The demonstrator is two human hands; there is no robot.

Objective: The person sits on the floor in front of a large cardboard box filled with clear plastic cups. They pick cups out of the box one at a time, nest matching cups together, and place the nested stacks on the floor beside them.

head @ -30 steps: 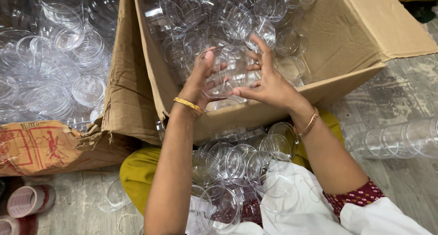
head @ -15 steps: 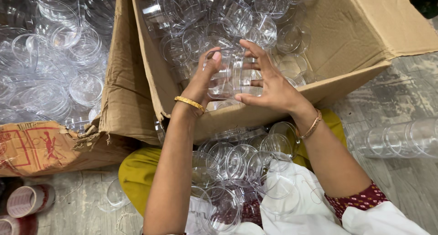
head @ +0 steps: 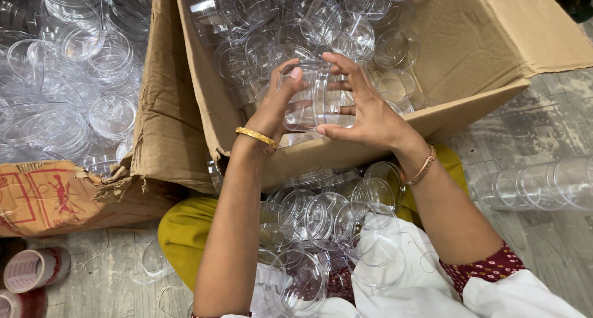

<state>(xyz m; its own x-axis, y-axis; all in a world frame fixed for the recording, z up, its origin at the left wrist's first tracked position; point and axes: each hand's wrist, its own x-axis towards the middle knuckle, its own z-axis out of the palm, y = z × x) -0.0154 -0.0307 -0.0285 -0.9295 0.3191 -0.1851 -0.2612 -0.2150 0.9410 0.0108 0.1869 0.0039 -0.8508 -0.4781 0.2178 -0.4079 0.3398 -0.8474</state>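
1. Over the open brown cardboard box (head: 482, 52), both hands hold one clear plastic round container (head: 312, 95), just above the box's near wall.
2. Left hand (head: 275, 108): fingers curled around the container's left side, thumb on top rim. Gold bangle at the wrist.
3. Right hand (head: 364, 111): fingers spread and half closed against the container's right side. Thin bangle at the wrist.
4. Box holds loose clear round containers, too many to count.
5. Second torn cardboard box (head: 55, 194) at left, red print on its side, also full of clear plastic pieces.
6. Lap (head: 185, 231): a pile of clear lids and cups on white cloth.
7. Two tape rolls (head: 34, 270) bottom left on the floor.
8. Row of nested clear cups (head: 543, 185) at right on the floor.
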